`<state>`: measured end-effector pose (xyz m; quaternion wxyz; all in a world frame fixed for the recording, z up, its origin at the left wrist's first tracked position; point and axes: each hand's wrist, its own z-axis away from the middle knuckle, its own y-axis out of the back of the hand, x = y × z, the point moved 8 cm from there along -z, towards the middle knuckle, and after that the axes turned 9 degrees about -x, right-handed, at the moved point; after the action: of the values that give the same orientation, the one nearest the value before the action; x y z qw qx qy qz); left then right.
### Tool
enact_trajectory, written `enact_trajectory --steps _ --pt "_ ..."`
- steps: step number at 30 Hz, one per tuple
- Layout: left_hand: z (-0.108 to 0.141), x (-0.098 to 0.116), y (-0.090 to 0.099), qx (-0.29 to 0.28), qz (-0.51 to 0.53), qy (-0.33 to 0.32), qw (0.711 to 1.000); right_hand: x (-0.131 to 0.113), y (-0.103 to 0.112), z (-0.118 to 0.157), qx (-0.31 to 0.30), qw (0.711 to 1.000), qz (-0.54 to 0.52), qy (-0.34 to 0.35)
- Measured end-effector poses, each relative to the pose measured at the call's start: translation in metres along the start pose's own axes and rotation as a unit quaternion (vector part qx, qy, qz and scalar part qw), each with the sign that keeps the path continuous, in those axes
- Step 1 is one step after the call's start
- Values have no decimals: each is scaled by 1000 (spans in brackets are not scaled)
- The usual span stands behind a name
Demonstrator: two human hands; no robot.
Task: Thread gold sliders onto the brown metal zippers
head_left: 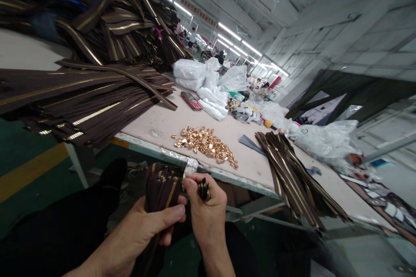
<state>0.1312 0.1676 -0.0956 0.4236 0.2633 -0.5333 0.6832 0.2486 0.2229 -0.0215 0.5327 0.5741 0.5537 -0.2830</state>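
My left hand (156, 220) is wrapped round a bundle of dark brown zipper tapes (162, 186) with gold teeth, their cut ends fanned upward. Close beside it, my right hand (206, 203) is closed, thumb and forefinger pinched at the bundle's right edge. A small dark item with gold glints (203, 189) sticks out of the curled right fingers; its kind is unclear. Just beyond both hands, a heap of small gold zipper sliders (206, 143) lies on the pale table (146, 123).
More zipper tapes (87, 91) overhang the table on the left, below a tall pile (123, 17). Another bundle (292, 173) hangs over the edge at right. A red phone (191, 100) and white plastic bags (208, 80) lie farther back. A table leg (78, 166) stands at left.
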Motion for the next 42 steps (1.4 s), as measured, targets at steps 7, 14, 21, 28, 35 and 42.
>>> enact_trajectory --steps 7,14,21,28,35,42 --pt "-1 -11 1 -30 -47 -5 998 -17 0 15 -54 997 -7 52" --pt "0 -7 -3 -12 -52 -10 999 -19 6 23 -7 998 -6 70" --pt "3 -8 -5 -17 -42 0 999 -15 1 24 -39 999 -4 18" --pt "6 -6 -7 -26 28 44 998 29 -12 29 -41 934 -287 -210" --pt "4 4 10 59 28 29 997 42 -9 35 -30 934 -281 -218" --pt "4 9 2 7 -51 -12 999 14 -1 34 -33 991 -115 -58"
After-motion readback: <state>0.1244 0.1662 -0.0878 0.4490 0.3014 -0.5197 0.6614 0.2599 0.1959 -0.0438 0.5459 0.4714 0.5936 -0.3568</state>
